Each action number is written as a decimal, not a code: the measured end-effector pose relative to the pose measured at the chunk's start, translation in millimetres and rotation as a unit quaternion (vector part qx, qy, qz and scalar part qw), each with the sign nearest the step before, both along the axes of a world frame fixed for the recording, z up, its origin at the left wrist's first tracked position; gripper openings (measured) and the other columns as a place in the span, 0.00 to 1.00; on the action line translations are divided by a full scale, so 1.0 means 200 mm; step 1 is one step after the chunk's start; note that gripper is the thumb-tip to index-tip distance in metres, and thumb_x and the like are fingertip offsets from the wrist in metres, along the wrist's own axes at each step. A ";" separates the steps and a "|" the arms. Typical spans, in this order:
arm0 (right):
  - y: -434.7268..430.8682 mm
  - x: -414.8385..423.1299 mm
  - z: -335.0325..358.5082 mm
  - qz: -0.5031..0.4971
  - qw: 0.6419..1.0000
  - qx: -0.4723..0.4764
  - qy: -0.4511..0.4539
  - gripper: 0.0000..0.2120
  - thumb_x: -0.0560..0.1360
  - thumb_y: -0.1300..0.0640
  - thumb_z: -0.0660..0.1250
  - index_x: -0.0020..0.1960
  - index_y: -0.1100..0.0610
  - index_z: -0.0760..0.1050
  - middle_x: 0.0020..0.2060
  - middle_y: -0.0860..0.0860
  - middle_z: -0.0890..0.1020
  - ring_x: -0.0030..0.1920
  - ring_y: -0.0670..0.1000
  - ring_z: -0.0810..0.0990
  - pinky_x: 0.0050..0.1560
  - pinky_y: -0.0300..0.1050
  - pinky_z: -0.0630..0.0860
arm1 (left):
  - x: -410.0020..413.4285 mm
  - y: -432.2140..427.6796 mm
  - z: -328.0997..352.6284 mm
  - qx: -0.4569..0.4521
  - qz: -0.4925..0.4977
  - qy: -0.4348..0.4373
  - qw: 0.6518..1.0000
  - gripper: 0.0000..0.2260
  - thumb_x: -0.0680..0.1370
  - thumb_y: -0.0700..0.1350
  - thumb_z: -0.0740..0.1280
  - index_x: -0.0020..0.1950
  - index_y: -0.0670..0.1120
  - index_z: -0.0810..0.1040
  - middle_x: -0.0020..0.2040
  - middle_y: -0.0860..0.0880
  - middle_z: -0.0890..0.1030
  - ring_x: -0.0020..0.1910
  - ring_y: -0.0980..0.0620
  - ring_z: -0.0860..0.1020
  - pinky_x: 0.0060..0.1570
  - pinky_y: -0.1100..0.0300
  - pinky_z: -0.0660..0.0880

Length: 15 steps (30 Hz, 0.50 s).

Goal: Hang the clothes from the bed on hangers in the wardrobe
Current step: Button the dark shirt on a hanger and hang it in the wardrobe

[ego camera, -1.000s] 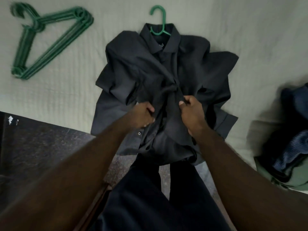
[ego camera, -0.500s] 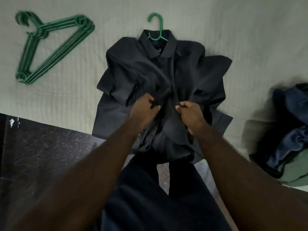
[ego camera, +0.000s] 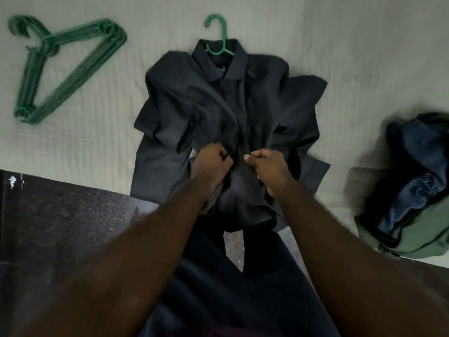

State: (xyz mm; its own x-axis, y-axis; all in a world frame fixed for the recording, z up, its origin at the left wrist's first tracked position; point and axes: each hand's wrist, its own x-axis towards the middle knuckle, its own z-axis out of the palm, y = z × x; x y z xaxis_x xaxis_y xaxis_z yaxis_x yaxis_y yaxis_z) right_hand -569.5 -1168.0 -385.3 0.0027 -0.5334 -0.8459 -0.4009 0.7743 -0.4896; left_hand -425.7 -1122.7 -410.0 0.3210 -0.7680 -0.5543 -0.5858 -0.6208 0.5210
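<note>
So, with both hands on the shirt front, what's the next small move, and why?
Probably finish closing the front there: the left hand and right hand pinch the two front edges of the dark shirt together mid-chest, and the green hanger already sits in its collar.

Gripping front of dark shirt [ego camera: 194,105] with left hand [ego camera: 213,164] and right hand [ego camera: 269,169] at near edge of bed [ego camera: 364,57]; green hanger [ego camera: 216,32] in collar, spare hangers [ego camera: 73,66] toward left edge.

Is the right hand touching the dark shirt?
Touching. Head view: the right hand pinches the dark shirt, its thumb pressed on the fabric.
</note>
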 end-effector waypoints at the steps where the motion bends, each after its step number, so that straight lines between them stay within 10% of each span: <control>1: 0.00 0.01 0.03 -0.002 1.000 0.006 0.000 0.07 0.75 0.57 0.72 0.39 0.55 0.78 0.33 0.49 0.79 0.33 0.45 0.75 0.31 0.38 0.71 | 0.00 0.02 0.06 -0.011 0.038 0.025 0.999 0.05 0.71 0.43 0.71 0.43 0.42 0.78 0.42 0.44 0.80 0.41 0.48 0.77 0.39 0.62 0.67; 15: -0.20 0.28 0.61 -0.010 0.993 -0.075 -0.091 0.11 0.75 0.60 0.71 0.34 0.59 0.80 0.36 0.59 0.83 0.39 0.52 0.79 0.46 0.50 0.77 | 0.16 -0.21 0.76 -0.044 0.192 0.269 0.943 0.09 0.72 0.33 0.73 0.36 0.44 0.79 0.32 0.52 0.80 0.31 0.60 0.77 0.34 0.70 0.73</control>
State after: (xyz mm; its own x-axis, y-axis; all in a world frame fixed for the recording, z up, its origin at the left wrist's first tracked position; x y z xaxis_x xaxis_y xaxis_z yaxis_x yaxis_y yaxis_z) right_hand -513.5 -1207.4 -263.2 0.1376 -0.6544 -0.7435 -0.2805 0.6941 -0.6629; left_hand -394.2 -1165.2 -257.7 0.2753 -0.7029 -0.6559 0.0378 -0.6738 0.7379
